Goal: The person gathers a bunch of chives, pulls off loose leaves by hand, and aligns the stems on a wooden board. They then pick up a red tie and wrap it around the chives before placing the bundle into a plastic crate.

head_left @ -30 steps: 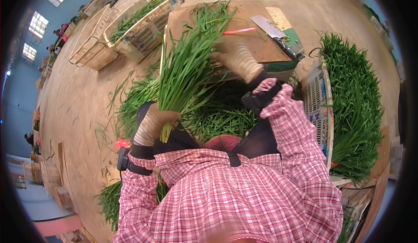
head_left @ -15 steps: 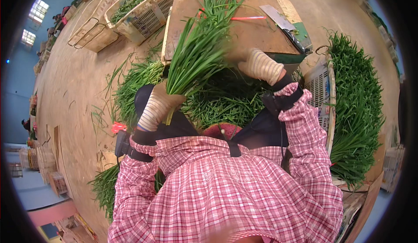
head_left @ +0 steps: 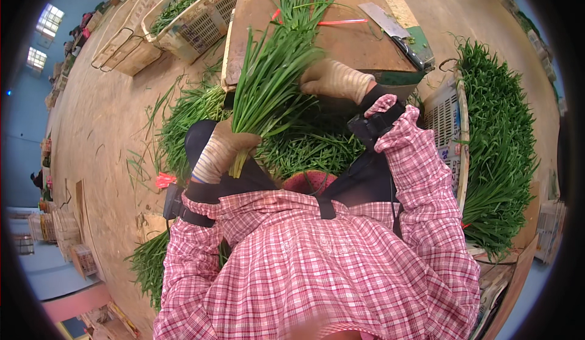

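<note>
My left hand, in a striped work glove, is closed round the pale lower stems of a bunch of garlic chives. The bunch leans up and away from my lap, its leaves fanned out. My right hand, gloved too, is at the right side of those leaves; its fingertips are blurred, so their grip cannot be made out. On the brown board just beyond lies another bunch of garlic chives near a red strip. A knife with a wide blade and black handle rests at the board's right.
Loose garlic chives are heaped between my knees, with another pile by my left knee. A crate stands at right beside densely packed greens. Two plastic crates stand far left.
My right hand has moved left, from over the board's near edge to the side of the bunch. The left hand keeps its hold on the stems, almost still.
</note>
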Available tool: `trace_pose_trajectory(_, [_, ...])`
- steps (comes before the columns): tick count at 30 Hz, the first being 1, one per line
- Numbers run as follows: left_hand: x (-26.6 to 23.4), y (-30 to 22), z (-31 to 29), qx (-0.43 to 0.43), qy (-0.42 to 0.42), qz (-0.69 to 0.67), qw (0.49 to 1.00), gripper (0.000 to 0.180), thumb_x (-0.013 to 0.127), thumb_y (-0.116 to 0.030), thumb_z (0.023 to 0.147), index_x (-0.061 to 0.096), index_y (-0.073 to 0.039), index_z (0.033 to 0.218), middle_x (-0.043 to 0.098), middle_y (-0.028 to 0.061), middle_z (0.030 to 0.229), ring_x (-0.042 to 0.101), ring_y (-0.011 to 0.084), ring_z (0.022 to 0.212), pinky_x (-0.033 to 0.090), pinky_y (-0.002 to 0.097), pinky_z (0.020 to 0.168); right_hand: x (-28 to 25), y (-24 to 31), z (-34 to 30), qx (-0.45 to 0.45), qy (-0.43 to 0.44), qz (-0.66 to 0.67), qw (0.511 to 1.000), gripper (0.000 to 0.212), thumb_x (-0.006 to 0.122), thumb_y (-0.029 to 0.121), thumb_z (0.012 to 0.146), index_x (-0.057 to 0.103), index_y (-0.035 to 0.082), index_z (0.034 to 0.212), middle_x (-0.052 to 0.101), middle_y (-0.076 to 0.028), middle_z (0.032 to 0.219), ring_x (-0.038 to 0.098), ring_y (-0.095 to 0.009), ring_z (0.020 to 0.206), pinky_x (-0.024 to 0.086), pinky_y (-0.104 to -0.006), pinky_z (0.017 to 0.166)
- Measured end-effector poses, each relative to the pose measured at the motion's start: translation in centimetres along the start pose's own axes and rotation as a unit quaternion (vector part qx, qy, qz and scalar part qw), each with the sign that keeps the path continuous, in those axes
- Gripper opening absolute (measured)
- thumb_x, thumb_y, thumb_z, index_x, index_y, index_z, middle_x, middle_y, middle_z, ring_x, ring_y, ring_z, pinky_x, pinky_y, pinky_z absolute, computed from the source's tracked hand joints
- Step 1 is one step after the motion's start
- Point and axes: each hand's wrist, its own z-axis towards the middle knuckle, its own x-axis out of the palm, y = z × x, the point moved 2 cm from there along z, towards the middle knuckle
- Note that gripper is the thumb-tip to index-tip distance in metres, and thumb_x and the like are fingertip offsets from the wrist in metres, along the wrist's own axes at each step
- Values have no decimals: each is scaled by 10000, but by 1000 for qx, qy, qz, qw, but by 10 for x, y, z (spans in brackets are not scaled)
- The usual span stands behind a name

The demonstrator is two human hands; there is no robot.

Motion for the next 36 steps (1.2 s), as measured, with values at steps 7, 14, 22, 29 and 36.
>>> trace_pose_trajectory(7, [3, 7, 0, -21, 12, -23, 999, 204, 664, -92, 764, 592, 20, 919, 588, 60, 720, 545, 142, 578, 455, 265, 562, 26, 21, 12, 155, -36, -156, 975, 432, 687, 315, 791, 644, -23, 1058, 656, -260, 907, 631, -400, 871, 494, -434, 786])
trace_pose_trajectory(14, [-12, 21, -5, -53, 94, -199, 974, 178, 642, -116, 804, 599, 27, 902, 567, 53, 672, 533, 140, 566, 451, 253, 541, 48, 23, -7, 121, -91, 206, 967, 273, 664, 118, 826, 631, -4, 1068, 657, -198, 842, 632, -275, 716, 499, -364, 671])
trace_pose_trajectory(22, [-16, 36, -11, -84, 96, -248, 960, 300, 652, -122, 811, 609, 95, 1014, 573, 68, 689, 529, 128, 574, 468, 252, 525, 62, 49, -19, 21, -183, -115, 976, 216, 625, 250, 817, 693, 95, 952, 615, -137, 1016, 606, -331, 973, 489, -421, 829])
trace_pose_trajectory(29, [-11, 31, -14, -79, 92, -217, 969, 225, 671, -96, 793, 598, 45, 952, 573, 64, 686, 544, 147, 563, 469, 262, 511, 35, 37, -17, 80, -347, -101, 929, 191, 639, 265, 847, 682, 134, 980, 632, -107, 1072, 573, -314, 1072, 451, -471, 893])
trace_pose_trajectory(36, [-3, 17, -20, -73, 79, -156, 982, 190, 652, -105, 776, 601, 28, 903, 579, 72, 663, 545, 146, 549, 438, 265, 500, 19, -5, 6, 54, -263, 123, 955, 246, 620, 203, 879, 673, 66, 1077, 696, -146, 965, 654, -313, 886, 507, -370, 814])
